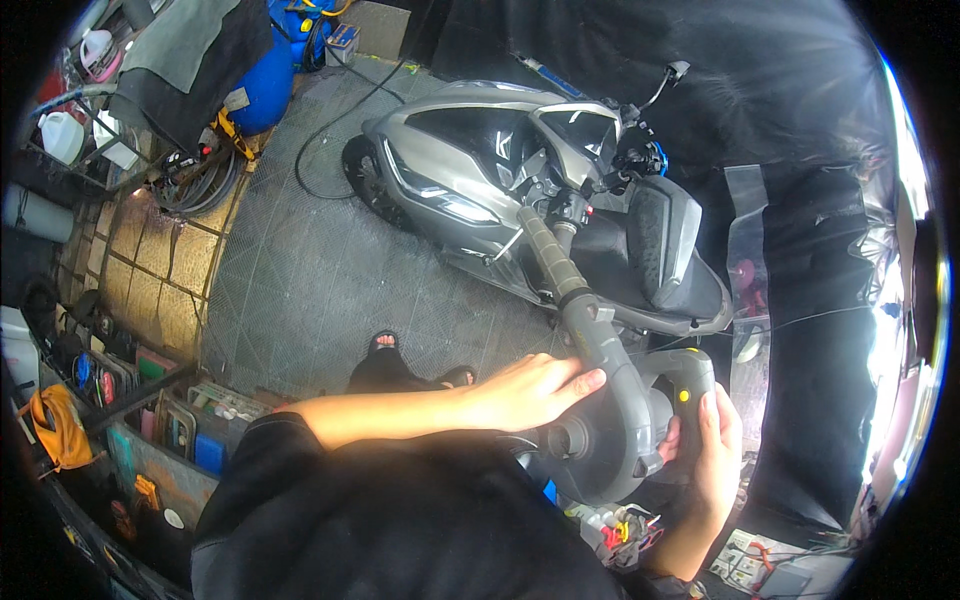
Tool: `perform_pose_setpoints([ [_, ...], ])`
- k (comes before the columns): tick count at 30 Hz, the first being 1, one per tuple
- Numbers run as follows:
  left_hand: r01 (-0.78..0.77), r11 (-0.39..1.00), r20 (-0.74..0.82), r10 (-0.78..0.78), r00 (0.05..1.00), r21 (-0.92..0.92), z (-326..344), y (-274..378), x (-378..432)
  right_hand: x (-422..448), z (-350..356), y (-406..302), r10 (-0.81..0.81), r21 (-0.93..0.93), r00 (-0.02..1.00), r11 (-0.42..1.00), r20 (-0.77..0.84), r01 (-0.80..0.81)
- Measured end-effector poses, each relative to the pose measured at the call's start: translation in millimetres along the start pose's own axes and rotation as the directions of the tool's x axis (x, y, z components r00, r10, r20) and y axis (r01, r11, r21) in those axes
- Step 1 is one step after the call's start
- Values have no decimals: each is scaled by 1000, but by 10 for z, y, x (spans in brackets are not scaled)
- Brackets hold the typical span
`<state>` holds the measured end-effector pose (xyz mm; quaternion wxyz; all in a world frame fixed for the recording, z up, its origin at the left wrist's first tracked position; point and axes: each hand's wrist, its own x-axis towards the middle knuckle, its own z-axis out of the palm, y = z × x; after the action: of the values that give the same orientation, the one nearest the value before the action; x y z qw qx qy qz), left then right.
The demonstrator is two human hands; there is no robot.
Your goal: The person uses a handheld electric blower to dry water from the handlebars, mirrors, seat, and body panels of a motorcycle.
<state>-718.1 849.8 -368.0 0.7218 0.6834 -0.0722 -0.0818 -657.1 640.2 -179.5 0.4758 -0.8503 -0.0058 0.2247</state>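
A grey handheld leaf blower (606, 337) is in both my hands, its ribbed nozzle tube (551, 255) angled forward. My left hand (529, 390) supports the barrel from the left, thumb lying against it, some fingers hidden. On the right, my right hand (716, 442) wraps the rear handle (694, 375), which carries a yellow button. Beyond the nozzle stands a silver-grey and black motor scooter (457, 169), its front wheel toward the left. In this view the tube's tip overlaps the scooter near its handlebar; whether they touch, I cannot tell.
Grey patterned floor mats (300, 270) lie around my feet. A black hose (300, 165) curls across them. At left stand a metal toolbox (161, 465), a rack with jugs (64, 139) and a blue tank (262, 90). Black sheeting (810, 300) hangs behind the scooter.
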Motion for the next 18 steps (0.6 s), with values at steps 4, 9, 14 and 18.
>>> perform_pose_setpoints([
  [4, -8, 999, 18, 9, 1000, -40, 85, 30, -46, -58, -45, -38, 23, -32, 1000, 999, 1, -23],
  [9, 15, 998, 75, -11, 997, -60, 161, 46, -138, -115, -144, -71, 61, -116, 998, 991, 4, -60],
  [14, 40, 998, 112, -34, 993, -52, 236, 6, -236, -106, -188, -133, 59, -165, 991, 985, 119, -39],
  [18, 29, 998, 109, -23, 994, -55, 271, -59, -293, -105, -154, -154, 89, -194, 989, 979, 115, -66],
])
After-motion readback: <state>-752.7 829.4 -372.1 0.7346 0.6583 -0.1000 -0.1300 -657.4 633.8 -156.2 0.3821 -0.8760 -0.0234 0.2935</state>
